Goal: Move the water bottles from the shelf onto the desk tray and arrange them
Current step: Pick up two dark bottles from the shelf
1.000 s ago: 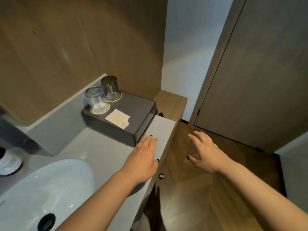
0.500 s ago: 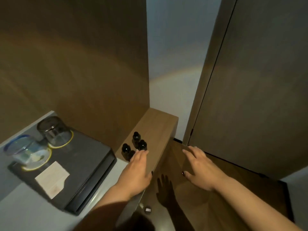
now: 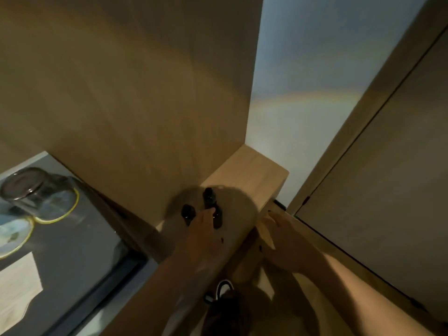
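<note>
Three dark-capped water bottles stand close together on the low wooden shelf (image 3: 252, 170): one at the back (image 3: 208, 194), one to the left (image 3: 188, 212), one to the right (image 3: 217, 217). My left hand (image 3: 202, 235) reaches over them, fingertips touching the caps; whether it grips any I cannot tell. My right hand (image 3: 278, 236) hovers open beside the shelf's right edge, holding nothing. The dark tray (image 3: 80, 241) lies at the lower left on the counter.
Two upturned glasses stand on yellow-rimmed coasters on the tray, one (image 3: 36, 190) behind the other (image 3: 9, 226), beside a white card (image 3: 17, 287). A wooden wall panel (image 3: 133, 93) rises behind the shelf. A door (image 3: 388, 190) closes off the right. A shoe (image 3: 223, 289) shows on the floor below.
The view has swung right and closer to the shelf. My left hand moved forward from the counter edge onto the bottle caps. My right hand moved up beside the shelf.
</note>
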The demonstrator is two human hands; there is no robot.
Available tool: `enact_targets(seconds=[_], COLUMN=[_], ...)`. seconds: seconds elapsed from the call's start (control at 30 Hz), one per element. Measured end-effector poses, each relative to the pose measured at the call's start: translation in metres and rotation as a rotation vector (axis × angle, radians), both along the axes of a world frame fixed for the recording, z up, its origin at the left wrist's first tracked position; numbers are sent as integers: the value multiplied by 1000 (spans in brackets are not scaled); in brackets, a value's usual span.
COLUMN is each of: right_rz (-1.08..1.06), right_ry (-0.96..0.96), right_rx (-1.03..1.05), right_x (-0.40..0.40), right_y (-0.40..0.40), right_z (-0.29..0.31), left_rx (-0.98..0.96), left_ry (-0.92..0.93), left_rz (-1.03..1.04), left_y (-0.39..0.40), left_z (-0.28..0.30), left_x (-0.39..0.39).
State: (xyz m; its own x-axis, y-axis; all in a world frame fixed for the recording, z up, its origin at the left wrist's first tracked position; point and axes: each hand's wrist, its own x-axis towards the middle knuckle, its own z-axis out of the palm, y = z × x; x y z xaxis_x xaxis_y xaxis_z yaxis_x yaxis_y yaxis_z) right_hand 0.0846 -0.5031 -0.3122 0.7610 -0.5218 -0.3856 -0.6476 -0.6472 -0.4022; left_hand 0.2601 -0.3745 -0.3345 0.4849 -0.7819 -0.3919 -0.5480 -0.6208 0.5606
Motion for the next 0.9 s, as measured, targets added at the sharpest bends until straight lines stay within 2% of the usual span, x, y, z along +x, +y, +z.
enact_targets(seconds=[0.13, 0.27, 0.33, 0.4, 0.5, 0.57, 0.67, 0.9], right_rz=[17, 49, 116, 116, 165, 169, 208, 272], right_ry=[54, 117, 100, 85, 159, 223, 232, 205], right_rx=[104, 71, 80, 185, 165, 252, 331, 403], right_x=[29, 49, 61, 71, 92, 109, 134, 169], right_y=[-34, -63, -74, -86, -102, -111, -119, -121], right_z=[-34, -67, -81, -104, -120, -131, -148, -205], left_rx=[45, 111, 129, 169, 244, 278, 252, 194], left_ry=[97, 203, 192, 153, 158, 185, 232, 163], left_rz=[95, 157, 215, 253, 267, 333, 423, 481], left_y=[-24, -27, -33, -40, -51, -59, -68, -63], left_z=[-30, -71, -94, -106, -140, -158, -178, -246], left_x=[36, 65, 75, 82, 90, 92, 92, 105])
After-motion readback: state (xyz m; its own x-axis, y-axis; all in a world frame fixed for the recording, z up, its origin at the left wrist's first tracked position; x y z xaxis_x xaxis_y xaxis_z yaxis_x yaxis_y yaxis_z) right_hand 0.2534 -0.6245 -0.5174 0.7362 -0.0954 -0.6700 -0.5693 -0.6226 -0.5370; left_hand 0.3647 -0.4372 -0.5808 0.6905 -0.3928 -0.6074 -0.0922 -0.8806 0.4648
